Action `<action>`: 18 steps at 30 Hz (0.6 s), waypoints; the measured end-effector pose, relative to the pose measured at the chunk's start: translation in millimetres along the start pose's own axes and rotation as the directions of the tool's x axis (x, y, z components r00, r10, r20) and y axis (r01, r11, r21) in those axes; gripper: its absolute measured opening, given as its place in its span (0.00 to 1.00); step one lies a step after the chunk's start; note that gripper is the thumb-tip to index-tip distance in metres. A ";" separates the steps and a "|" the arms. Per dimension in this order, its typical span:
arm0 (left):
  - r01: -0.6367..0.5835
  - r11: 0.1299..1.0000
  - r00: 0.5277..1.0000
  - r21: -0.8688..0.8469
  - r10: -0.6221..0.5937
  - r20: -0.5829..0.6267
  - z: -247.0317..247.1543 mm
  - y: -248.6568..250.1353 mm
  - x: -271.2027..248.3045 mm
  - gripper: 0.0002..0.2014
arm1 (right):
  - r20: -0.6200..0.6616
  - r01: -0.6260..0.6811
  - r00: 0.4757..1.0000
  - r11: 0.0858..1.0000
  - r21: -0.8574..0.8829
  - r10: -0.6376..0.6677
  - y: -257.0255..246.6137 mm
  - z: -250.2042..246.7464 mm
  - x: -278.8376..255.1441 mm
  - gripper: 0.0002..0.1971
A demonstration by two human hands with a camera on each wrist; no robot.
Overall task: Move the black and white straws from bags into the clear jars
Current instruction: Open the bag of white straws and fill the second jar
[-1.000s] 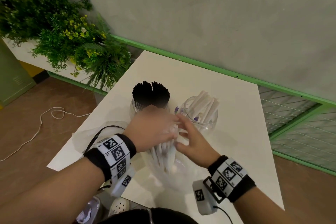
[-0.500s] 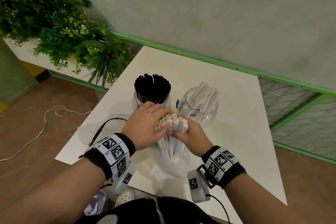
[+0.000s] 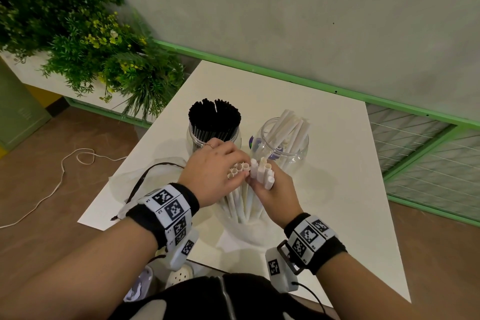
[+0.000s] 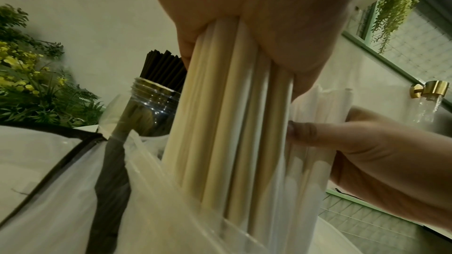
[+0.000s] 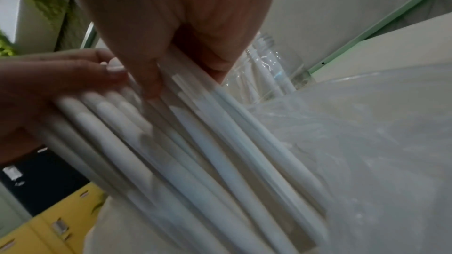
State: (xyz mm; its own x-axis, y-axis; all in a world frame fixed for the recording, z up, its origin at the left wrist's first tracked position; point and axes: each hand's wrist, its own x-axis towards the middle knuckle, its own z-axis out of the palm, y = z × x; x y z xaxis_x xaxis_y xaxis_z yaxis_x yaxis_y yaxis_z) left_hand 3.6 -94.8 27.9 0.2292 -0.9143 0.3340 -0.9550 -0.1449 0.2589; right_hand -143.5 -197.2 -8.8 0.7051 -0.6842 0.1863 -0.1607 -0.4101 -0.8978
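Observation:
A bundle of white straws stands upright in a clear plastic bag near the table's front. My left hand grips the left part of the bundle. My right hand grips the right part, its straw tops poking above the fingers. Behind them stand two clear jars: the left jar packed with black straws, the right jar holding several white straws.
A second, flattened clear bag with a black strip lies left of my hands. The white table ends at a green-trimmed wall behind and a wire fence panel at right. Green plants and a floor cable are at left.
Both hands have closed round the white straws and raised them a little in the bag; the bundle now splits into a left and a right part, tops showing.

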 end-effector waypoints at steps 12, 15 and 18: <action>0.030 1.000 0.999 -0.008 -0.030 0.019 -1.8 0.3 0.8 0.13 | -0.130 0.235 0.962 0.970 -0.067 -0.242 4.1 -2.0 -0.2 0.14; 0.031 1.000 1.000 -0.002 -0.031 0.004 -1.2 0.9 1.5 0.13 | -0.133 0.229 0.963 0.972 -0.059 -0.235 3.3 -0.6 -0.1 0.14; 0.027 1.000 1.000 -0.001 -0.027 -0.004 -0.5 0.3 1.5 0.13 | -0.165 0.305 0.931 0.942 -0.143 -0.327 2.3 -1.0 -0.8 0.22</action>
State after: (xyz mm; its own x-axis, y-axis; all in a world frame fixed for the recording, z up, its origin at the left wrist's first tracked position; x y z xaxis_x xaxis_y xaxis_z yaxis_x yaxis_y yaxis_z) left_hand 3.7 -96.1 29.0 0.2555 -0.9086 0.3303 -0.9483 -0.1690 0.2687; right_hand -145.1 -198.2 -10.5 0.5944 -0.6025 0.5326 -0.0347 -0.6809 -0.7316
